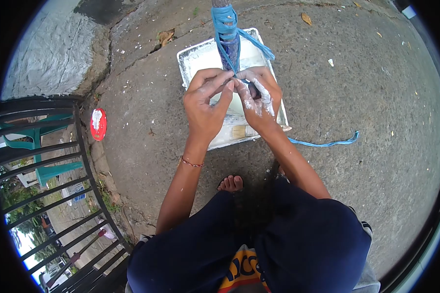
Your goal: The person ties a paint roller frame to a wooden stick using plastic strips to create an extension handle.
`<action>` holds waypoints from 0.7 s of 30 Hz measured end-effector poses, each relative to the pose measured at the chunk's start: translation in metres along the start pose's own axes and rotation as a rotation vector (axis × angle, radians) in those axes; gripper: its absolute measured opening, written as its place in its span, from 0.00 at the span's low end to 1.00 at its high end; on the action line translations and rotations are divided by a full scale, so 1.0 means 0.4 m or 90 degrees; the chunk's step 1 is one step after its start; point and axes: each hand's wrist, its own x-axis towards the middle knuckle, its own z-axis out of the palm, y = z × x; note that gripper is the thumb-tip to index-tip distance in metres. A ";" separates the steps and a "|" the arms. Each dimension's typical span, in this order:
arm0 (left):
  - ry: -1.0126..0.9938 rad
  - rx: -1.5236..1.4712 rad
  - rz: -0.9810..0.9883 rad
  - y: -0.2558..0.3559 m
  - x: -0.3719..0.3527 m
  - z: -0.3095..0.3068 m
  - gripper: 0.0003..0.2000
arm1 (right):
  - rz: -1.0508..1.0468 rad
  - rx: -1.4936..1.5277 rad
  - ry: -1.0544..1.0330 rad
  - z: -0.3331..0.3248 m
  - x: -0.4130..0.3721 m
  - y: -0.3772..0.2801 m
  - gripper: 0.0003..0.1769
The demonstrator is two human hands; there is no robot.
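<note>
Blue strips of cord (pixel 225 27) are wound around a dark pole (pixel 230 51) that stands over a white paint tray (pixel 195 61). My left hand (pixel 208 100) and my right hand (pixel 259 97) meet at the pole's lower end, fingertips pinched on the blue cord. White paint smears the fingers of my right hand. Below the hands, a paintbrush (pixel 242 131) with pale bristles lies in the tray. One length of blue cord (pixel 327 143) trails on the ground right of the tray.
A red lid (pixel 99 125) with white paint on it lies on the concrete at the left. Beside it runs a black metal fence (pixel 85 161), with a green plastic chair (pixel 54 171) behind the bars. Dry leaves (pixel 306 19) are scattered on the ground.
</note>
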 end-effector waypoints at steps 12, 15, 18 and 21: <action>0.034 0.047 -0.119 0.052 0.004 0.006 0.06 | 0.031 0.066 -0.119 -0.036 0.023 -0.001 0.07; 0.011 0.023 -0.177 0.063 0.013 -0.011 0.06 | 0.087 0.107 -0.154 -0.040 0.026 -0.009 0.07; -0.045 0.084 -0.226 0.083 0.020 -0.024 0.06 | 0.110 0.130 -0.174 -0.045 0.024 -0.002 0.08; -0.092 0.150 -0.224 0.098 0.027 -0.025 0.06 | 0.089 0.119 -0.188 -0.049 0.031 0.006 0.09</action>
